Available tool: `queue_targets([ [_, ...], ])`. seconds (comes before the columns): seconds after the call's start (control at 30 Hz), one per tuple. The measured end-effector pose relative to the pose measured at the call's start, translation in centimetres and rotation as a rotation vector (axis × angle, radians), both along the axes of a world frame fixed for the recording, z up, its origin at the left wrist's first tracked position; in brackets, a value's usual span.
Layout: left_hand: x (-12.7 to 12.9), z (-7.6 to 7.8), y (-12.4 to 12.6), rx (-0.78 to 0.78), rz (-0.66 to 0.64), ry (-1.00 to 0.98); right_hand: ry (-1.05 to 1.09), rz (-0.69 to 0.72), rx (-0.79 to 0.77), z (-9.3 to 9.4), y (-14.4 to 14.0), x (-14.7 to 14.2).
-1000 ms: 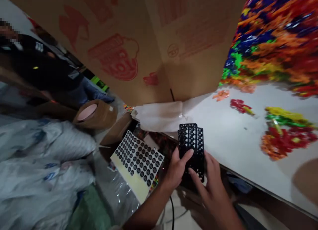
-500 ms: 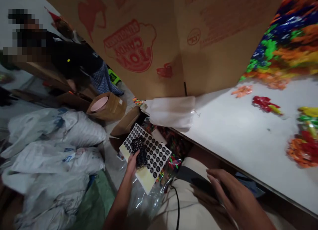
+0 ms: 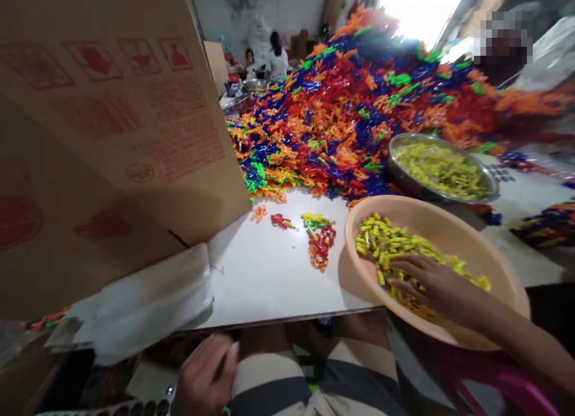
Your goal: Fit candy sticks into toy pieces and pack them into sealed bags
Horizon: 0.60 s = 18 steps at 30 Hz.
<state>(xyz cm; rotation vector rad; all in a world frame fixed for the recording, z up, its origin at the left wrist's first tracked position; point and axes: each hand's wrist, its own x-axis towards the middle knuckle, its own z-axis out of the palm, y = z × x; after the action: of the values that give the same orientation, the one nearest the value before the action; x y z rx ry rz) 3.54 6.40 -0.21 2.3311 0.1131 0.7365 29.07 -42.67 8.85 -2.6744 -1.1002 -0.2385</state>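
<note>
My right hand [image 3: 424,278] is inside a peach plastic basin [image 3: 503,266], its fingers stretched over and touching small yellow wrapped pieces [image 3: 395,236]. At the bottom, my left hand [image 3: 206,371] is closed in a loose curl beside my thigh, below the table edge; whatever its fingers hold is hidden. A white sheet with black round stickers [image 3: 139,407] shows partly at the left hand's lower left. On the white table [image 3: 265,284], a few red, orange, yellow and green wrapped toys [image 3: 321,242] lie left of the basin.
A large cardboard box [image 3: 148,182] stands at the left, with white plastic bags [image 3: 157,290] before it. Behind the table rises a heap of colourful wrapped toys [image 3: 332,122]. A metal bowl [image 3: 489,188] of yellow pieces sits behind the basin. Other people are farther back.
The view has swung right, from the sticker sheet and sacks to the basin. My right hand has moved from near my lap into the yellow pieces. My left hand has drawn back toward my thigh.
</note>
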Motion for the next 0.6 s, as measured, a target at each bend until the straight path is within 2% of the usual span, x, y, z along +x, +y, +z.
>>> queue_targets([
  [0.07, 8.2, 1.7, -1.9, 0.096, -0.212, 0.058, -0.04, -0.044, 0.063, 1.1, 1.6, -1.1],
  [0.1, 12.5, 2.7, -2.2, 0.127, -0.262, 0.134, -0.044, -0.089, 0.136, 1.7, 2.9, -2.3],
  [0.17, 20.4, 4.1, -1.7, 0.13, -0.248, 0.256, 0.048, -0.193, 0.35, 2.3, 6.7, -5.4],
  [0.23, 26.6, 4.5, -0.6, 0.125, -0.217, 0.284, 0.24, -0.202, 0.533, 1.4, 11.6, -7.7],
  [0.3, 30.5, 3.9, -0.1, 0.112, -0.206, 0.305, 0.317, -0.146, 0.608, -1.0, 16.7, -7.7],
  [0.33, 31.5, 3.4, -0.2, 0.102, -0.205, 0.316, 0.268, -0.176, 0.598, -2.5, 19.0, -6.6],
  [0.4, 31.6, 2.1, -0.8, 0.075, -0.211, 0.333, 0.159, -0.326, 0.561, -5.4, 22.2, -2.8],
  [0.5, 28.1, 0.8, -1.8, 0.03, -0.239, 0.348, 0.138, -0.476, 0.545, -8.3, 24.2, 3.6],
  [0.6, 23.7, 0.7, -2.0, -0.039, -0.273, 0.332, 0.168, -0.471, 0.512, -9.5, 25.9, 6.8],
])
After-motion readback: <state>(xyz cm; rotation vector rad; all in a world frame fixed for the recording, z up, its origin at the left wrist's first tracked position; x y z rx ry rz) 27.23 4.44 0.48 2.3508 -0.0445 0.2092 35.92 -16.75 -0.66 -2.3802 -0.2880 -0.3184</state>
